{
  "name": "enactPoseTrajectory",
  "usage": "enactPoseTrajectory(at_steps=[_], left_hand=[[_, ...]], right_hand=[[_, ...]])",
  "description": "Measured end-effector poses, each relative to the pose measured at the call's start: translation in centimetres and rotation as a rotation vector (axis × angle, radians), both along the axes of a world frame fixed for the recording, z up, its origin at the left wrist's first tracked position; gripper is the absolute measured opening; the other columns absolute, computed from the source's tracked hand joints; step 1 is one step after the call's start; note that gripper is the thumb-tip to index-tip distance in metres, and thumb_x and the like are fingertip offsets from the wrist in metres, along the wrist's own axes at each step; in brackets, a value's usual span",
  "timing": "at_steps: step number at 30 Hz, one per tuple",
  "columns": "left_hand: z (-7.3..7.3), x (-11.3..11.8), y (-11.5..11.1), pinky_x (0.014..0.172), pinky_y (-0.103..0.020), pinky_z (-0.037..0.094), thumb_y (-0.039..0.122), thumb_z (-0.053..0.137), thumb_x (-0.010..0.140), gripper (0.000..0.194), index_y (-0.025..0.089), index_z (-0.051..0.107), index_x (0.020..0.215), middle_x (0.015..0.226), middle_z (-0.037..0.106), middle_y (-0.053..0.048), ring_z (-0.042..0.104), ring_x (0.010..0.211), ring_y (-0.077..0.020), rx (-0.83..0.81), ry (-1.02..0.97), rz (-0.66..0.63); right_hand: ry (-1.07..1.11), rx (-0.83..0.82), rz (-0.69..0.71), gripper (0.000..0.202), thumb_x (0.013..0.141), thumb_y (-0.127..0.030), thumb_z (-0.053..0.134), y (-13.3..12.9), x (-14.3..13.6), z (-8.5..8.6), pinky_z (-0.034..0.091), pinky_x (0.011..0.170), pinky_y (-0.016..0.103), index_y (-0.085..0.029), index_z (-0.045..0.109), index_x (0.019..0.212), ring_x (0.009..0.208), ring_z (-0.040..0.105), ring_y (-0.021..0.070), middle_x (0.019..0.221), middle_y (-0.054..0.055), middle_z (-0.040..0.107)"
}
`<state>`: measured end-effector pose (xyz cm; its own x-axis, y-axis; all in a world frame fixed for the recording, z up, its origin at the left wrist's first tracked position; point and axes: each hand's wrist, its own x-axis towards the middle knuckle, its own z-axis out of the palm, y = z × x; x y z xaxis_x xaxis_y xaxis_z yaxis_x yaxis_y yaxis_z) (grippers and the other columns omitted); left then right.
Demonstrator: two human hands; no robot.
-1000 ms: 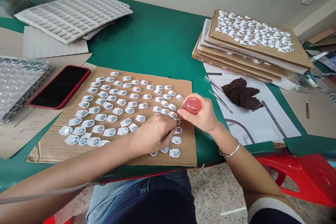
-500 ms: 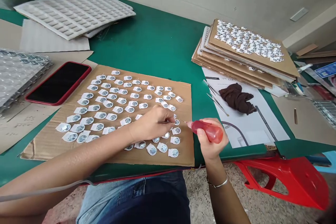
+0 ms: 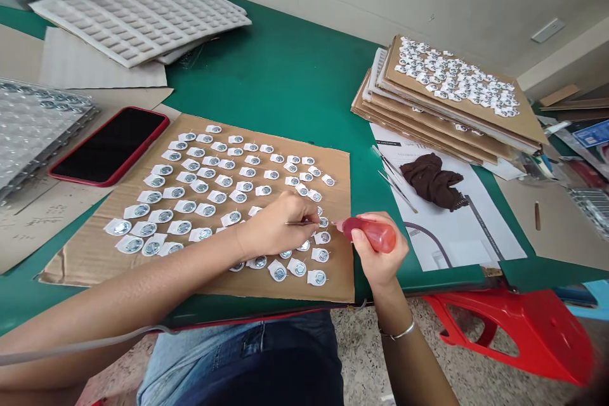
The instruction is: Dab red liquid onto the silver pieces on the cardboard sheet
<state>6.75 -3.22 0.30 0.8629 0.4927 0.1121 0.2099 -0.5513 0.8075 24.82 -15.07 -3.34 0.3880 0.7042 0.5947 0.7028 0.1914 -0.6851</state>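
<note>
Pinched in my left hand (image 3: 283,222) is a thin metal rod-like tool (image 3: 297,223), its kind hidden by the fingers. That hand rests over the right part of a cardboard sheet (image 3: 85,247), which carries rows of small white tabs with silver discs (image 3: 245,186). My right hand (image 3: 383,257) wraps round a red squeeze bottle (image 3: 368,233), held sideways with its narrow tip pointing left. The tip is close to a disc piece (image 3: 323,222) at my left fingertips; whether they touch I cannot tell.
A phone (image 3: 109,146) lies left of the cardboard, near white moulded trays (image 3: 143,19). To the right are slim metal tools (image 3: 397,181), a dark brown cloth (image 3: 431,181) and stacked cardboard sheets with more disc pieces (image 3: 457,79). A red stool (image 3: 537,330) stands below the table edge.
My right hand has brought the red bottle slightly left, so its tip is closer to my left fingertips. My left hand holds its place on the cardboard; the view has shifted a little.
</note>
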Motion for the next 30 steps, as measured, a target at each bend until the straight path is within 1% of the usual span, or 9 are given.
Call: enactPoseTrajectory(at_steps=[10,19,30], left_hand=[[0.09,0.0,-0.1,0.049,-0.021,0.037,0.01,0.051,0.079,0.018,0.011,0.066,0.069,0.056,0.059,0.0,0.05,0.05,-0.008,0.002,0.018,0.009],[0.04,0.09,-0.08,0.049,-0.022,0.04,0.009,0.051,0.078,0.019,0.01,0.069,0.074,0.059,0.063,-0.002,0.053,0.052,-0.0088,0.005,0.004,0.012],[0.33,0.16,-0.09,0.051,-0.02,0.04,0.004,0.052,0.073,0.018,0.011,0.069,0.072,0.059,0.065,-0.001,0.055,0.052,-0.0084,-0.036,0.042,0.027]], right_hand=[[-0.047,-0.017,0.002,0.02,0.071,-0.027,0.069,0.15,0.01,0.02,0.053,0.065,0.036,-0.02,0.059,0.088,0.073,0.063,0.0199,0.08,0.005,0.065],[-0.06,-0.012,0.028,0.02,0.073,-0.025,0.069,-0.14,0.02,0.09,0.052,0.066,0.036,-0.021,0.059,0.089,0.074,0.062,0.0199,0.08,0.005,0.064],[-0.109,0.036,0.06,0.023,0.072,-0.023,0.07,-0.17,-0.11,-0.03,0.053,0.065,0.036,-0.019,0.059,0.091,0.074,0.062,0.0188,0.082,0.005,0.065]])
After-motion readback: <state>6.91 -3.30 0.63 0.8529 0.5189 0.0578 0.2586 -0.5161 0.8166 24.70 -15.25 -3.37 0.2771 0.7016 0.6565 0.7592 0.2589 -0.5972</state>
